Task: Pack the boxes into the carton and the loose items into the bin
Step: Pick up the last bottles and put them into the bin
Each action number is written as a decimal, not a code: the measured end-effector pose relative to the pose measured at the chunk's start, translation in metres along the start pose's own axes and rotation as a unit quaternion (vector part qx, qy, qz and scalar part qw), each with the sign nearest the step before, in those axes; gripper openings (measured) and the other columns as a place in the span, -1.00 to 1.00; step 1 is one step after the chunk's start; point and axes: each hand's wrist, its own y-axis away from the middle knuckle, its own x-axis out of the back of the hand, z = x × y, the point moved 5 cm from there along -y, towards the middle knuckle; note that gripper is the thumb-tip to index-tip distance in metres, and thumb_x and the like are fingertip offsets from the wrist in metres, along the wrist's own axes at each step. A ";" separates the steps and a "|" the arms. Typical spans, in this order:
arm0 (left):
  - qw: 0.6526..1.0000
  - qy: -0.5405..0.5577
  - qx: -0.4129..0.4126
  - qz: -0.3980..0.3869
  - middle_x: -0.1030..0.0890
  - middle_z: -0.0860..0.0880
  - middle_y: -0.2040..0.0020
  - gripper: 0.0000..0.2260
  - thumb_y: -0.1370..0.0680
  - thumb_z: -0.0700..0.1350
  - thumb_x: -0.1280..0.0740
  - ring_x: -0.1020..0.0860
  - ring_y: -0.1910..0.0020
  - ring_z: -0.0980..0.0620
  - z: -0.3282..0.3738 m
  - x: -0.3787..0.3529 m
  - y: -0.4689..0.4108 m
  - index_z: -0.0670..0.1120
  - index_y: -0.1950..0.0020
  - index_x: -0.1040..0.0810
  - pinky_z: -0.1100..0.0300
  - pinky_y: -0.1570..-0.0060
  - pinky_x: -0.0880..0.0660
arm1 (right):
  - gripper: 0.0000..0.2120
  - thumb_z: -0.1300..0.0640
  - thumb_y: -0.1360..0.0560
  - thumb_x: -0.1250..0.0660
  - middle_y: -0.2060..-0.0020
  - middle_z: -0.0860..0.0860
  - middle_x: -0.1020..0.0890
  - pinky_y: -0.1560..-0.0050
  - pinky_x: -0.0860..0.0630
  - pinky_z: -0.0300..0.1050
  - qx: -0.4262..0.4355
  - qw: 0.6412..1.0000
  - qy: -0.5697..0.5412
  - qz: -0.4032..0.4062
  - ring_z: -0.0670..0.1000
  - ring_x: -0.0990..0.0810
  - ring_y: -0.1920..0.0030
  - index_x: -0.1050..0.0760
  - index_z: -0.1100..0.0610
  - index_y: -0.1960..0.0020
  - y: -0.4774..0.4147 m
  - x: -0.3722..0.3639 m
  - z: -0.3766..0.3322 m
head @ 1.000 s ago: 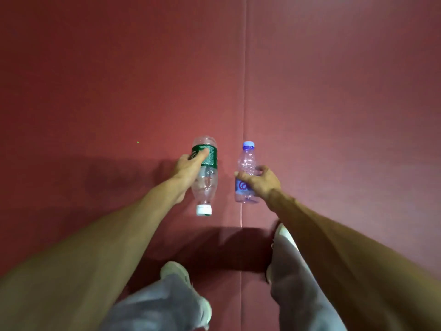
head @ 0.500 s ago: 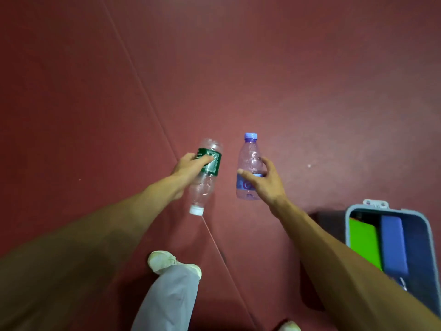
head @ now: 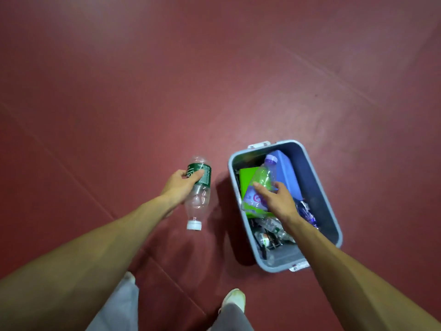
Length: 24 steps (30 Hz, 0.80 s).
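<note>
My left hand (head: pixel 182 185) grips a clear bottle with a green label (head: pixel 199 187), white cap pointing down, held above the red floor just left of the bin. My right hand (head: pixel 276 199) holds a clear bottle with a purple cap and blue label (head: pixel 261 185) over the open blue-grey bin (head: pixel 317 185). Inside the bin lie a green flat item (head: pixel 245 182), a blue box-like item (head: pixel 285 173), crumpled clear bottles (head: pixel 272 229) and a shiny wrapper (head: pixel 306 212). No carton is in view.
The red floor (head: pixel 167 91) spreads all around, crossed by faint seams. My legs in grey trousers and white shoes (head: pixel 235 301) stand at the bottom edge, close to the bin's near end.
The view has swung to the right, bringing the whole bin into sight. My right hand has carried the purple-capped bottle over the bin; my left hand keeps hold of the green-label bottle beside it.
</note>
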 end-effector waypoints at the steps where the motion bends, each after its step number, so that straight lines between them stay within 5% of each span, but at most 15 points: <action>1: 1.000 -0.020 -0.001 -0.007 -0.65 -0.08 -0.04 -0.50 -0.43 0.25 -0.36 -0.64 0.06 -0.07 0.003 -0.024 0.004 -0.06 -0.21 -0.48 -0.02 -0.06 -0.57 | -0.15 -0.50 -0.03 -0.43 0.05 0.03 -0.70 -0.14 -0.56 0.13 -0.012 1.000 -0.002 0.006 0.09 -0.68 0.02 -0.48 0.02 -0.13 -0.008 0.023 0.022; 3: 0.999 -0.043 -0.001 -0.017 -0.65 -0.09 -0.04 -0.49 -0.43 0.28 -0.34 -0.64 0.02 -0.10 0.009 -0.066 0.008 -0.06 -0.19 -0.48 -0.09 -0.10 -0.56 | -0.23 -0.42 -0.07 -0.52 0.11 0.02 -0.70 -0.03 -0.63 0.02 -0.036 0.999 -0.003 0.022 0.07 -0.69 0.12 -0.52 0.07 -0.07 0.001 0.063 0.039; 6: 0.998 -0.053 0.009 -0.043 -0.65 -0.08 -0.04 -0.47 -0.36 0.31 -0.35 -0.64 0.01 -0.11 0.011 -0.119 0.005 -0.05 -0.14 -0.46 -0.11 -0.09 -0.55 | -0.60 0.03 -0.35 -0.54 0.18 0.03 -0.65 0.22 -0.60 -0.30 -0.071 0.996 -0.028 0.040 -0.01 -0.64 0.26 -0.46 0.13 -0.06 0.004 0.100 0.065; 9: 0.994 -0.059 0.034 -0.080 -0.63 -0.05 -0.01 -0.56 -0.41 0.22 -0.40 -0.63 0.08 -0.06 0.006 -0.161 -0.008 -0.03 -0.13 -0.43 0.04 0.10 -0.58 | -0.42 -0.02 -0.27 -0.54 0.07 0.09 -0.68 -0.01 -0.63 0.10 -0.113 0.992 -0.039 0.046 0.10 -0.69 0.13 -0.40 0.13 -0.17 -0.009 0.115 0.099; 15: 0.982 -0.022 0.093 -0.163 -0.69 -0.11 0.03 -0.71 -0.44 0.11 -0.42 -0.66 0.18 -0.03 -0.022 -0.227 -0.047 -0.06 -0.01 -0.57 0.05 0.20 -0.63 | -0.50 -0.04 -0.36 -0.49 0.02 0.08 -0.65 -0.07 -0.59 0.06 -0.160 0.985 -0.016 0.070 0.09 -0.66 0.07 -0.32 0.01 -0.17 -0.045 0.124 0.139; 17: 0.979 -0.038 0.097 -0.172 -0.67 -0.11 -0.03 -0.48 -0.37 0.28 -0.40 -0.64 0.17 -0.01 -0.038 -0.247 -0.060 -0.07 -0.13 -0.53 0.15 0.29 -0.59 | -0.47 -0.05 -0.35 -0.49 0.01 0.08 -0.65 -0.05 -0.60 0.06 -0.163 0.984 -0.005 0.070 0.07 -0.66 0.08 -0.35 0.07 -0.20 -0.059 0.125 0.149; 20: 0.977 -0.075 0.100 -0.174 -0.62 -0.06 -0.17 -0.03 -0.07 0.59 -0.32 -0.64 -0.03 -0.06 -0.085 -0.271 -0.100 0.01 -0.30 -0.41 -0.05 0.01 -0.60 | -0.36 -0.13 -0.28 -0.48 0.00 0.07 -0.66 0.02 -0.61 -0.01 -0.177 0.982 0.013 0.061 0.04 -0.66 0.11 -0.39 0.12 -0.24 -0.079 0.119 0.172; 24: 0.975 -0.074 0.112 -0.179 -0.52 -0.03 -0.30 0.01 -0.08 0.61 -0.27 -0.58 -0.18 -0.09 -0.102 -0.288 -0.111 0.05 -0.38 -0.30 -0.14 -0.12 -0.54 | -0.30 -0.21 -0.23 -0.46 0.00 0.07 -0.66 -0.03 -0.61 0.03 -0.190 0.979 0.037 0.056 0.06 -0.67 0.06 -0.41 0.13 -0.24 -0.104 0.112 0.197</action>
